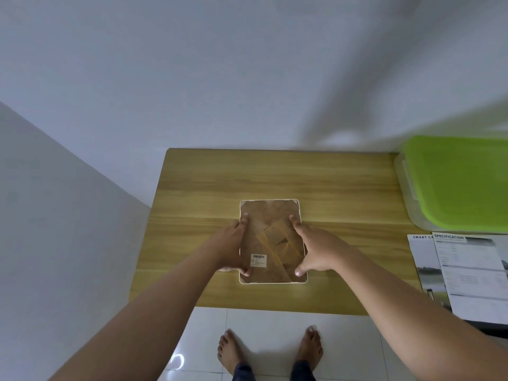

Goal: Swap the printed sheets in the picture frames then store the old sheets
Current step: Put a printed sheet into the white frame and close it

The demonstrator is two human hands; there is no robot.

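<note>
We look down on a white-edged picture frame point(270, 211) lying face down near the middle of a wooden table point(343, 188), its brown backing board turned up. A small barcode sticker point(258, 260) sits on the backing near the lower left corner, and the folded stand point(277, 237) lies flat across the middle.

The left hand point(233, 243) rests along the frame's left edge, fingers stretched out on the backing and the thumb touching the near left corner. The right hand point(316, 251) is spread wide on the right side, its index finger reaching up the backing and its thumb pressed by the near right corner. Both hands seem to lie flat rather than clasp, though we cannot tell whether the left palm hooks over the rim.

At the table's right end stands a clear storage box with a green lid point(461, 182). Just in front of it lie two printed sheets, one headed SPECIFICATION point(472, 273) overlapping one that reads SMART CA point(424, 259). Below the table edge, two bare feet point(229, 350) stand on white floor tiles point(269, 325).
</note>
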